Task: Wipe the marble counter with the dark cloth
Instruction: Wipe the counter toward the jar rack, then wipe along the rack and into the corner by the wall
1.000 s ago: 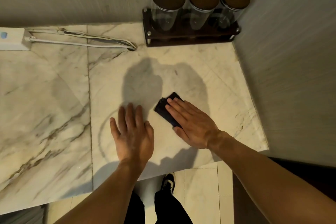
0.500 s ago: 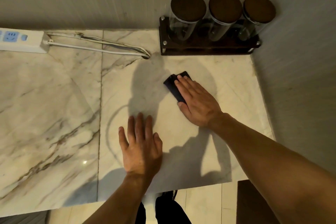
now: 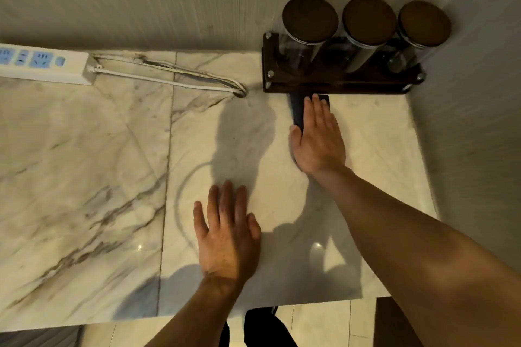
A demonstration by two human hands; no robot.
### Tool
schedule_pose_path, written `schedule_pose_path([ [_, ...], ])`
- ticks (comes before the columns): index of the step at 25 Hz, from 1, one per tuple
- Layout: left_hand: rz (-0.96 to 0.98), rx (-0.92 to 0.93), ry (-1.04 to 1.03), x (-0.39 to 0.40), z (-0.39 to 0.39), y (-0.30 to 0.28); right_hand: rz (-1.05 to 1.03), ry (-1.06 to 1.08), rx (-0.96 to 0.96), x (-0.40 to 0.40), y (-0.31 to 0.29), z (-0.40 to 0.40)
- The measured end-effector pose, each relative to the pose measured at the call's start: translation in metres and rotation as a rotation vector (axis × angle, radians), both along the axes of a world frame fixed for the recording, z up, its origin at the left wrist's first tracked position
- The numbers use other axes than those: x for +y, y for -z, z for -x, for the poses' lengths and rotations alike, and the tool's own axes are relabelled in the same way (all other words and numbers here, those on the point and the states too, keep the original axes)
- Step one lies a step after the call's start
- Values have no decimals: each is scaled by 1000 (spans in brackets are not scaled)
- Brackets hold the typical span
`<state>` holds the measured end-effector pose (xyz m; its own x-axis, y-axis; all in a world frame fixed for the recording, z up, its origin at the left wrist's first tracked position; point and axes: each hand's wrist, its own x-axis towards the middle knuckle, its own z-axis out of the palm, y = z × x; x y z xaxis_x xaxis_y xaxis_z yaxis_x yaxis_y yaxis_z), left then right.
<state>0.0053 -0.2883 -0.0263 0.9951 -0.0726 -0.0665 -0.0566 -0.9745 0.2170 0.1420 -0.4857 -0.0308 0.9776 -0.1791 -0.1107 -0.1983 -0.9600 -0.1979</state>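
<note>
Mid-wipe: right hand (image 3: 317, 138) lies flat, fingers extended, pressing the dark cloth (image 3: 297, 110) onto the marble counter (image 3: 112, 149), cloth touching the jar rack (image 3: 338, 84). Left hand (image 3: 225, 234) rests flat, empty. Next move likely calls for a stroke away from the rack.

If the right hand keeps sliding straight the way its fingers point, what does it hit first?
Probably the dark wooden jar rack: the right hand presses the dark cloth, whose far edge already seems against the rack's base.
</note>
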Motion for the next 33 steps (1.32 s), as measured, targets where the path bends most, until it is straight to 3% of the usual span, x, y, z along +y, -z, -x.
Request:
schedule_pose_path([
  [10,-1,-20,30,1,2,2,-95,399,-42,23,-2,28],
  [20,-43,54,53,2,4,3,-98,541,-76,29,-4,109],
  [33,168,-38,16,3,3,-1,-126,543,-53,43,-5,212],
])
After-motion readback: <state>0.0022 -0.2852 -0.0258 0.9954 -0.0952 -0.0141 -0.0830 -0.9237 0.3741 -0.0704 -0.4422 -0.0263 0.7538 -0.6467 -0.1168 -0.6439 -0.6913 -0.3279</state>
